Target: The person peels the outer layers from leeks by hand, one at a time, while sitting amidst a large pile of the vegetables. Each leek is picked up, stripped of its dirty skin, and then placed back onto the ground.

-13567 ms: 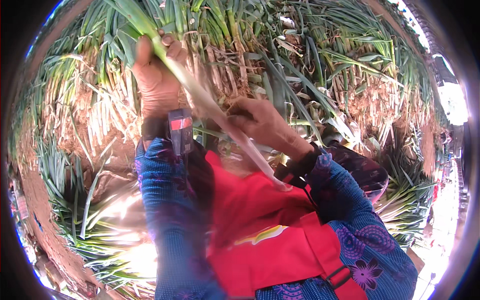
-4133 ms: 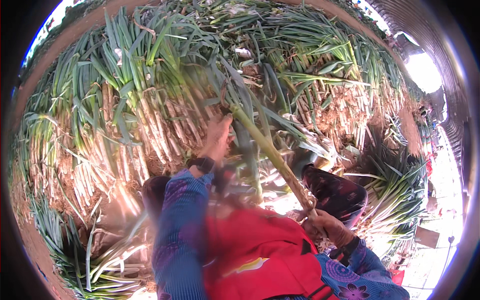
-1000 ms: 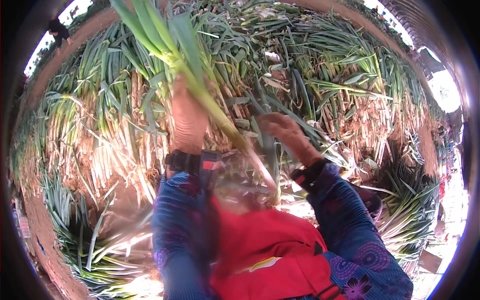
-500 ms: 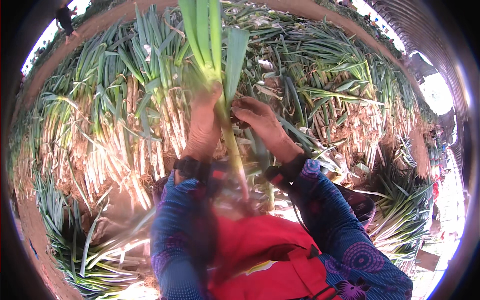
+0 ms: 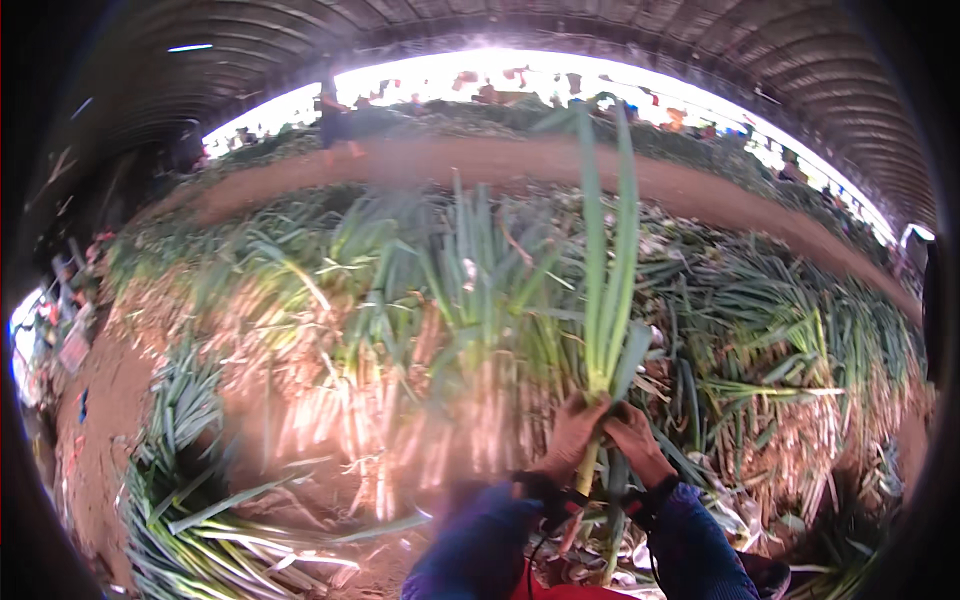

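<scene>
A dark arched roof [image 5: 520, 25] spans overhead, with bright daylight [image 5: 500, 70] at twelve o'clock. A bare brown earth strip [image 5: 600, 165] crosses below it. Heaped green onions [image 5: 350, 300] fill the middle; earth floor [image 5: 95, 400] lies at nine o'clock.

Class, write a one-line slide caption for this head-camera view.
Both hands, left hand and right hand, grip one upright green leek before a heaped leek pile.

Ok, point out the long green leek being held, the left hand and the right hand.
long green leek [image 5: 607, 300], head view, on its upright leaves.
left hand [image 5: 570, 440], head view, back of the hand.
right hand [image 5: 640, 445], head view, back of the hand.
</scene>
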`<state>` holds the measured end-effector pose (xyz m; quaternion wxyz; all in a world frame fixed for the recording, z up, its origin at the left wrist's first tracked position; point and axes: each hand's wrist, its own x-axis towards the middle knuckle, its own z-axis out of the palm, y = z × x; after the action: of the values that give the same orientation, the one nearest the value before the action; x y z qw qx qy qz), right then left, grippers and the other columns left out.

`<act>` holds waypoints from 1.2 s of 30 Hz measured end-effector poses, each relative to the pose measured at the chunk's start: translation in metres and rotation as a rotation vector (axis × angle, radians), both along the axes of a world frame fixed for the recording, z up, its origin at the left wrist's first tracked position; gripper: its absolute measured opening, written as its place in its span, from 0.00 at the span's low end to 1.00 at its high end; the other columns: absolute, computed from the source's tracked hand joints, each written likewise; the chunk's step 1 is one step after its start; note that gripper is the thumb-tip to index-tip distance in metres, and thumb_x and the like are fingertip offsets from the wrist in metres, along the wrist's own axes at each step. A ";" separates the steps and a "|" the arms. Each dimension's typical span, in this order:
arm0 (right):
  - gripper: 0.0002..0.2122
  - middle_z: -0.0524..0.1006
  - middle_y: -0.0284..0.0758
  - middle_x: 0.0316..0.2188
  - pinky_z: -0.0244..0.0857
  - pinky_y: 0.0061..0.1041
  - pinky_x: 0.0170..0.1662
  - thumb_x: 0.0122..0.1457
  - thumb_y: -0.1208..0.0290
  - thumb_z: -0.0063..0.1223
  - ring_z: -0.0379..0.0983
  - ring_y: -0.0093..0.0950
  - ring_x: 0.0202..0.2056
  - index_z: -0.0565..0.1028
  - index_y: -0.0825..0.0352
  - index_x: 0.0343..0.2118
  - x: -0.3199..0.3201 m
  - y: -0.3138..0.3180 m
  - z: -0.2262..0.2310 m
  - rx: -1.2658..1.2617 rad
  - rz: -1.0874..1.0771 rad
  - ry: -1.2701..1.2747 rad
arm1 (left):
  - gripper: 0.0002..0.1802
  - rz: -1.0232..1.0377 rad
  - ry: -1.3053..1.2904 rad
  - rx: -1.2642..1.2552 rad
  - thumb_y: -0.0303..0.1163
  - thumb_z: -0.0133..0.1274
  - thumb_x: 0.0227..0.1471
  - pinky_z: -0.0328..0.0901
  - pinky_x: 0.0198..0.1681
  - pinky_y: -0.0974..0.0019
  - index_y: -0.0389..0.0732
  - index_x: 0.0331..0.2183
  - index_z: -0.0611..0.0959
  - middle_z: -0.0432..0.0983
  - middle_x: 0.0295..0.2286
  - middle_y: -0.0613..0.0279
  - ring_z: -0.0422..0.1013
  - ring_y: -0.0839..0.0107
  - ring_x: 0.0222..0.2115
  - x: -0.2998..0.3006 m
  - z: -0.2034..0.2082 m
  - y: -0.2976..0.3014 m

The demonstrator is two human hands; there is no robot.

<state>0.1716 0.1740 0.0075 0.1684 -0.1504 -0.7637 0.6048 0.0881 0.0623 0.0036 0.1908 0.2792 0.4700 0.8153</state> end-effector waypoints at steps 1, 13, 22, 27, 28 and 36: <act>0.09 0.74 0.31 0.26 0.66 0.20 0.28 0.52 0.69 0.49 0.71 0.19 0.26 0.72 0.69 0.33 0.003 0.004 0.001 0.034 -0.113 -0.094 | 0.23 -0.003 0.036 -0.002 0.45 0.59 0.50 0.63 0.30 0.73 0.34 0.38 0.77 0.74 0.30 0.64 0.68 0.77 0.29 0.006 0.009 0.000; 0.09 0.74 0.30 0.25 0.66 0.22 0.30 0.52 0.68 0.47 0.71 0.22 0.25 0.74 0.67 0.32 0.013 -0.009 0.013 -0.355 -0.177 0.090 | 0.19 -0.358 -0.366 0.061 0.39 0.57 0.53 0.63 0.30 0.75 0.36 0.41 0.76 0.73 0.30 0.70 0.68 0.80 0.28 0.014 0.041 -0.021; 0.11 0.73 0.28 0.30 0.64 0.19 0.33 0.58 0.64 0.48 0.70 0.19 0.30 0.71 0.65 0.40 0.032 -0.047 0.014 -0.519 -0.072 0.137 | 0.21 -0.301 -0.365 0.224 0.38 0.55 0.54 0.65 0.38 0.71 0.37 0.46 0.73 0.74 0.37 0.63 0.70 0.75 0.36 0.005 0.012 0.013; 0.12 0.72 0.29 0.28 0.62 0.19 0.30 0.59 0.63 0.44 0.69 0.20 0.28 0.71 0.67 0.38 0.032 -0.046 -0.003 -0.610 -0.106 0.301 | 0.23 -0.449 -0.442 0.288 0.41 0.53 0.56 0.63 0.41 0.72 0.37 0.48 0.72 0.72 0.37 0.65 0.68 0.76 0.39 0.003 0.007 0.015; 0.14 0.72 0.30 0.27 0.61 0.19 0.28 0.58 0.62 0.43 0.68 0.21 0.26 0.71 0.68 0.38 0.031 -0.043 -0.006 -0.521 -0.154 0.317 | 0.23 -0.449 -0.443 0.288 0.41 0.53 0.56 0.63 0.41 0.72 0.37 0.48 0.72 0.72 0.37 0.65 0.68 0.76 0.39 0.006 0.011 0.016; 0.12 0.70 0.35 0.30 0.61 0.22 0.32 0.59 0.67 0.45 0.66 0.22 0.30 0.70 0.71 0.39 0.017 -0.062 -0.007 -0.191 -0.452 0.440 | 0.27 -0.021 -0.018 0.062 0.33 0.62 0.48 0.67 0.35 0.72 0.38 0.48 0.70 0.73 0.34 0.63 0.68 0.78 0.32 0.018 0.036 0.001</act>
<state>0.1883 0.1116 0.0002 0.4444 -0.1971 -0.5960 0.6391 0.1061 0.0637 0.0401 0.1945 0.2827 0.4398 0.8300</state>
